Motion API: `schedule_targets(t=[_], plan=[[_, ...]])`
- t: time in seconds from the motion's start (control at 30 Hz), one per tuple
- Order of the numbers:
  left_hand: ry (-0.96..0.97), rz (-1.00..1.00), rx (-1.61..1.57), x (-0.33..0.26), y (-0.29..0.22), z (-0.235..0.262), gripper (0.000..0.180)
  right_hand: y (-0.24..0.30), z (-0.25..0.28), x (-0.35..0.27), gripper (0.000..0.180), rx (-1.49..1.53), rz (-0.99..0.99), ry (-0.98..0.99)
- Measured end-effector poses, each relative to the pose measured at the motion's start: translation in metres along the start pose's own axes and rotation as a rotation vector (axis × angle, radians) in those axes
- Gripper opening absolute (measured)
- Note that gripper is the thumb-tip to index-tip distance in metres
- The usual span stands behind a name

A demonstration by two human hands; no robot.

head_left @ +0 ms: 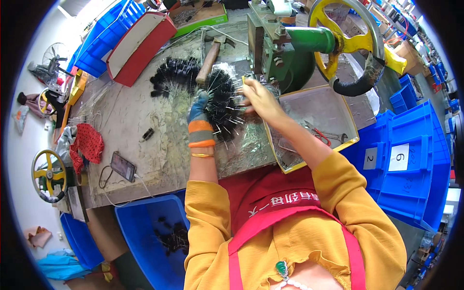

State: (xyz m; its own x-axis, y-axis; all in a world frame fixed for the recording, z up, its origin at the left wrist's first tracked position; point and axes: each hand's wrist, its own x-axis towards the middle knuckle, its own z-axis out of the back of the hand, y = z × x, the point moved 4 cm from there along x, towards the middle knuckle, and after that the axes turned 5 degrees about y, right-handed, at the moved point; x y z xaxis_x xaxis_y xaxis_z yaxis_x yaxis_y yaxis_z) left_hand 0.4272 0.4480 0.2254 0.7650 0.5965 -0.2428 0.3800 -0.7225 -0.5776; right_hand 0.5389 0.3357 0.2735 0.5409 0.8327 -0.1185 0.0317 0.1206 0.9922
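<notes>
My left hand (198,107), in a blue glove with an orange and grey cuff, is closed at the left side of a pile of small black brushes with thin wire stems (223,104). What its fingers hold is hidden. My bare right hand (260,99) is to the right of the pile, thumb and fingers drawn together by the base of a green hand press (270,53); what is in them is too small to make out. More black brushes (175,75) lie farther left. A hammer (210,60) with a wooden handle rests behind my left hand, its handle reaching the pile.
The press has a yellow-spoked handwheel (343,41). A yellow-rimmed tray (355,133) at right holds red-handled pliers (321,137) and a wrench (338,137). A phone (123,166) with a cable lies left. Blue bins (406,164) stand right, another blue bin (140,232) below the table edge.
</notes>
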Motion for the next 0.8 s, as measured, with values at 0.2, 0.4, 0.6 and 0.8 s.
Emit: schedule_targets(t=[0.2,0.4,0.6,0.8], plan=[[-0.042,-0.480,0.366,0.011,-0.019,0.028,0.022,0.083,-0.045,-0.060,0.062,-1.063,0.903,0.063],[-0.045,-0.406,0.297,0.004,-0.010,-0.011,0.025,0.017,-0.043,-0.012,0.083,-1.143,0.715,0.158],[-0.139,-0.517,0.518,0.020,-0.014,-0.008,0.013,0.017,-0.044,-0.010,0.081,-1.057,0.696,0.197],[-0.043,-0.200,0.383,0.006,-0.037,-0.012,0.016,0.081,0.012,-0.069,0.070,-0.663,0.868,0.162]])
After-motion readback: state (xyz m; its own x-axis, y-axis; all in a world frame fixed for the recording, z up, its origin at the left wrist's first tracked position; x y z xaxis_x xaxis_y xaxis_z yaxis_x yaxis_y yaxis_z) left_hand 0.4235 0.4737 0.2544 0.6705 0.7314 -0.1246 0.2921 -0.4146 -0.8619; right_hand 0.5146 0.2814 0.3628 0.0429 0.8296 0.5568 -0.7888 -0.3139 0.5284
